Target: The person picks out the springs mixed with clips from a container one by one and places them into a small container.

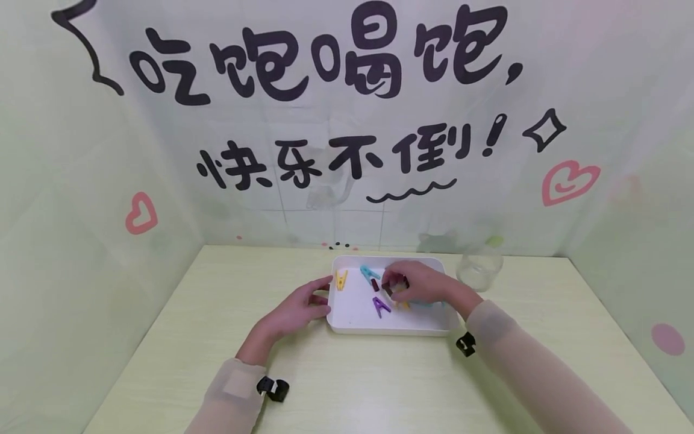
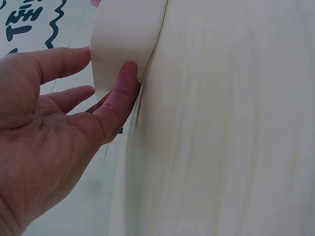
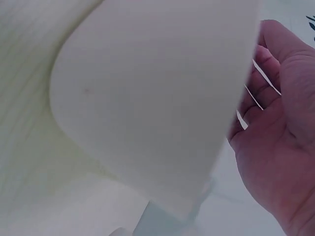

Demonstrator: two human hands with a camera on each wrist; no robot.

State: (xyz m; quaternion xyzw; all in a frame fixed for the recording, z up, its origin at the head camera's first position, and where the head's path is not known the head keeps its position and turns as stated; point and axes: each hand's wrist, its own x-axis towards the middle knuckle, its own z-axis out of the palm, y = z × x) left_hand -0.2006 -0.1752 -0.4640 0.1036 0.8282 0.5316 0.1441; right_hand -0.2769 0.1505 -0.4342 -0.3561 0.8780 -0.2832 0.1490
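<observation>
A white tray holds several small clothes pegs. My left hand is at its left end, straight fingers touching the outer wall; in the left wrist view a fingertip rests against that wall. My right hand is bent down over the tray's right half, a small dark brown piece at its thumb and index finger; I cannot tell whether they pinch it. Near it lie a purple peg, a blue peg and another dark brown piece. A yellow peg lies by the left wall. The tray wall hides the right fingertips in the right wrist view.
A clear glass jar stands just right of the tray on the pale wooden table. Behind the table hangs a white printed sheet with black lettering. More blue and yellow pegs show partly under the right hand.
</observation>
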